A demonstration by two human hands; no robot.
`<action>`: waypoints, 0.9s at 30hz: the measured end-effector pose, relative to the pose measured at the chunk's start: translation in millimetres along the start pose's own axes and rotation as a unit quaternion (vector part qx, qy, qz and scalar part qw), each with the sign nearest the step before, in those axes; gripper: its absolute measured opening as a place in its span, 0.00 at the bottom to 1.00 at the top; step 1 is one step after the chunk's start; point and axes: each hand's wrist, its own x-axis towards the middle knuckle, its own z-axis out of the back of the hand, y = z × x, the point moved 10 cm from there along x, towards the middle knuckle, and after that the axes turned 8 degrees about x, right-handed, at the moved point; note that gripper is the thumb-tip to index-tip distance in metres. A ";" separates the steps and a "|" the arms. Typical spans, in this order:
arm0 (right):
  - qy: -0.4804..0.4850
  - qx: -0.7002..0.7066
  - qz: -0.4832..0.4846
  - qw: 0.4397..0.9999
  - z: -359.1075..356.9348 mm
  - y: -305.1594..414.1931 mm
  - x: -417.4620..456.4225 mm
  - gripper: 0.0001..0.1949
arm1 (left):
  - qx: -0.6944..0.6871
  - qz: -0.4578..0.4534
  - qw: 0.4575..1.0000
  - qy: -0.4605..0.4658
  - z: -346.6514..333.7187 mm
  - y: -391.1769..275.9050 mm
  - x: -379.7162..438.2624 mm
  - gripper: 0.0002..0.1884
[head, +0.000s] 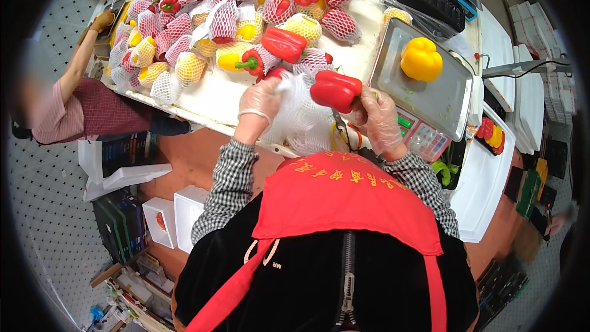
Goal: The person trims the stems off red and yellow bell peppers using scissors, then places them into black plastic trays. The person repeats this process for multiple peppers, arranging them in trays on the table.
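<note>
My right hand (379, 120), in a clear plastic glove, grips a bare red bell pepper (335, 90) by its stem end, just left of the weighing scale. My left hand (262, 103), gloved too, has its fingers on a blurred white foam net sleeve (291, 86). More empty net sleeves (302, 124) lie heaped between my hands at the table's near edge. Another bare red pepper (283, 44) rests just beyond, on top of netted ones. On the scale's metal pan (392, 64) sits a bare yellow bell pepper (421, 59).
Netted red and yellow peppers (184, 23) cover the far left of the white table (207, 101). Scissors (340, 129) lie by the scale's keypad (426, 138). Black trays (426, 0) stand back right; a packed pepper tray (490, 136) lies right. A co-worker (106, 106) stands left.
</note>
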 end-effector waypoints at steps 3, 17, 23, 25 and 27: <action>-0.011 -0.018 0.008 1.000 9.3 1.7 -1.9 0.16 | 0.403 -0.185 0.896 -0.007 -2.7 -41.9 -33.2 0.25; 0.119 -0.053 -0.035 0.991 -21.6 -0.1 -25.9 0.19 | -0.116 -0.369 0.919 -0.078 52.7 -129.7 -86.6 0.34; 0.136 -0.110 -0.090 0.980 -17.5 -35.9 -26.6 0.15 | -0.397 -0.120 0.888 0.198 -61.7 -51.0 -56.5 0.42; 0.077 -0.292 -0.069 0.951 3.9 -53.0 -21.9 0.12 | -0.492 -0.037 0.845 0.207 -83.8 -14.9 -49.9 0.36; 0.120 -0.519 -0.015 0.846 7.0 -70.3 -15.8 0.20 | -0.579 0.049 0.786 0.213 -96.7 6.5 -50.0 0.33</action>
